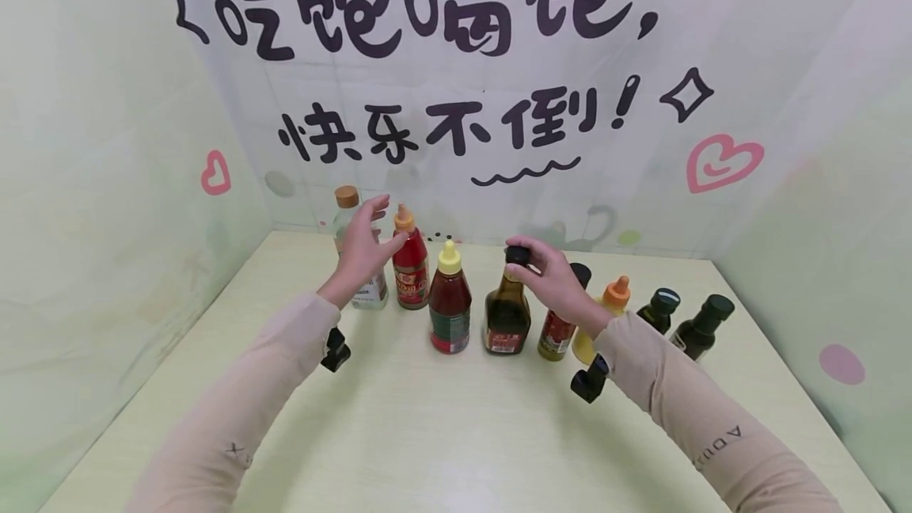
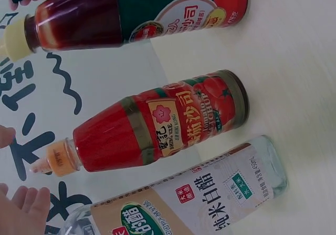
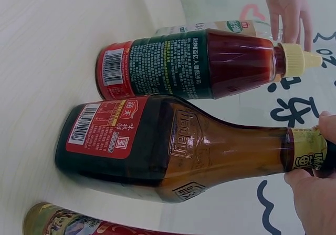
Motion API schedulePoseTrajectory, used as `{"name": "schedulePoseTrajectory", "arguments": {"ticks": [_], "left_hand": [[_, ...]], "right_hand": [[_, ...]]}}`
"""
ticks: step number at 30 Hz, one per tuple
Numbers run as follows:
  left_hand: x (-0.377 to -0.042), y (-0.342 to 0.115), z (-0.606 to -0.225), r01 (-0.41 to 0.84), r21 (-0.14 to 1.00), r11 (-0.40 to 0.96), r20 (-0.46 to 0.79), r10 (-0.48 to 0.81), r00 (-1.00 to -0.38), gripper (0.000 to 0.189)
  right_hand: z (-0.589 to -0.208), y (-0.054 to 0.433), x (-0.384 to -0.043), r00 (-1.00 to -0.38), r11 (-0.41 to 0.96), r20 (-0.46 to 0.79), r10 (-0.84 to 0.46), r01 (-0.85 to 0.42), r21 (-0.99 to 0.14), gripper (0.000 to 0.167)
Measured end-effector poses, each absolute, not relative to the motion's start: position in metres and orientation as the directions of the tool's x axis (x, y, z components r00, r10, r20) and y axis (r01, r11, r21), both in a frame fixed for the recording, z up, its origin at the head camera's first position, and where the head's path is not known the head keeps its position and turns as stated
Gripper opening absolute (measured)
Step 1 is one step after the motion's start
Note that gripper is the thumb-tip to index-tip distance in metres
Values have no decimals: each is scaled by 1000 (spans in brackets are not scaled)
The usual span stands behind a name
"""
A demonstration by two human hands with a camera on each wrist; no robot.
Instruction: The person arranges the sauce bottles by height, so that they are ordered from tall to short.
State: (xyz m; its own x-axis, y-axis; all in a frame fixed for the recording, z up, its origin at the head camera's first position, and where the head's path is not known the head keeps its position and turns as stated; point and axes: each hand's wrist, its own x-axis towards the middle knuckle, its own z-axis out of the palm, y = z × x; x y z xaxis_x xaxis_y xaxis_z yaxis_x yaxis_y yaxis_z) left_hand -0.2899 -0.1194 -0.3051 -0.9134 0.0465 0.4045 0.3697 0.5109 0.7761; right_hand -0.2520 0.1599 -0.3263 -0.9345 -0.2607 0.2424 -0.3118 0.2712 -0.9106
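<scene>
Brown bottle (image 1: pixel 507 315) — we count just one — stands upright on the table (image 1: pixel 456 426), near the middle of a row. Our right hand (image 1: pixel 554 279) grips it by the black cap (image 1: pixel 517 256) and neck, with thumb and fingers closed around the top. Our left hand (image 1: pixel 359 256) holds nothing; its fingers are loose and spread out near the orange tip (image 1: pixel 403 216) of one red bottle (image 1: pixel 410 260). One clear bottle (image 1: pixel 372 293) stands just beside that.

We count eight bottles in all. Between our hands is one dark red bottle (image 1: pixel 450 323) with a yellow top. On the other side of the brown one we find one thin bottle (image 1: pixel 556 335), one yellow bottle (image 1: pixel 583 348) and two dark bottles (image 1: pixel 697 337). Behind them all, one wall (image 1: pixel 634 180) has two pink hearts (image 1: pixel 720 180) and two lines of big black writing (image 1: pixel 456 129).
</scene>
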Motion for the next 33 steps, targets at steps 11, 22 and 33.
{"name": "schedulePoseTrajectory", "arguments": {"ticks": [11,22,33], "left_hand": [[-268,-113,-303,462,756,463,454,138,-880,57],[-262,-95,-318,445,778,443,361,265,-894,60],[-262,-74,-330,396,818,418,275,320,-907,56]], "right_hand": [[-325,159,-252,-935,273,243,-260,-313,-910,38],[-325,159,-251,-937,278,237,-258,-307,-910,38],[-324,159,-250,-936,278,240,-256,-309,-910,37]]}}
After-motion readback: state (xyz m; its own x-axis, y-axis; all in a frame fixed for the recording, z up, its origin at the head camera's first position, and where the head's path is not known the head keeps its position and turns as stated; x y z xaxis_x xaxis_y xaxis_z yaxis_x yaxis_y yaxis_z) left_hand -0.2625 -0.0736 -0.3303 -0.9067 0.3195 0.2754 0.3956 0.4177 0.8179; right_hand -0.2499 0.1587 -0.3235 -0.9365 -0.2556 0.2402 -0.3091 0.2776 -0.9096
